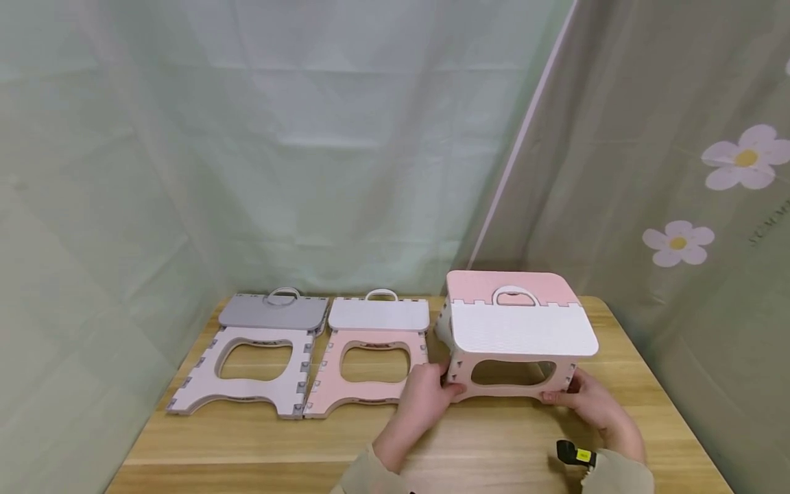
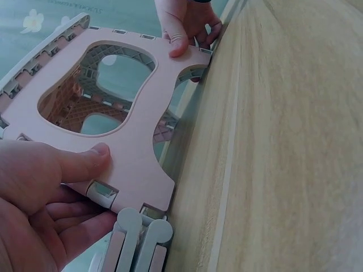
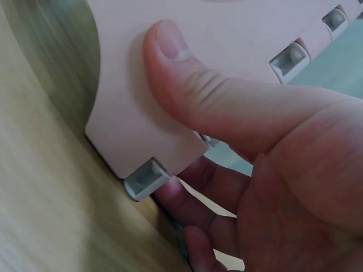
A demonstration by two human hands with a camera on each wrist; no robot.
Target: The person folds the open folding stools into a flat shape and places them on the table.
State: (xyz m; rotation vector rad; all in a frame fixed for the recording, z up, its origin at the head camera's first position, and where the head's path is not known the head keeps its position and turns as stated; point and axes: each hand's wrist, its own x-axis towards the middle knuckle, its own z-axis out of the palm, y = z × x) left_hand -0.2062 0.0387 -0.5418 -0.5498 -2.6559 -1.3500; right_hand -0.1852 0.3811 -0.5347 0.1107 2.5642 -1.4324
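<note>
A pink and white folding stool [image 1: 524, 329] stands unfolded on the right part of the table, its two-part seat level and a white loop handle [image 1: 516, 295] at the seam. My left hand [image 1: 422, 398] grips the left leg edge of its pink front panel, thumb on the face and fingers behind. At the lower right corner my right hand [image 1: 595, 405] grips the same panel; the right wrist view shows that thumb [image 3: 187, 79] flat on the pink plastic and the fingers curled behind the foot. The panel's foot is right at the tabletop.
Directly left of it lies a folded pink stool [image 1: 379, 315] with a white seat half, its edge close to my left hand. Farther left lies a folded grey and white stool [image 1: 271, 312]. The wooden table [image 1: 278, 453] meets hanging curtains [image 1: 345, 171] behind and at the sides.
</note>
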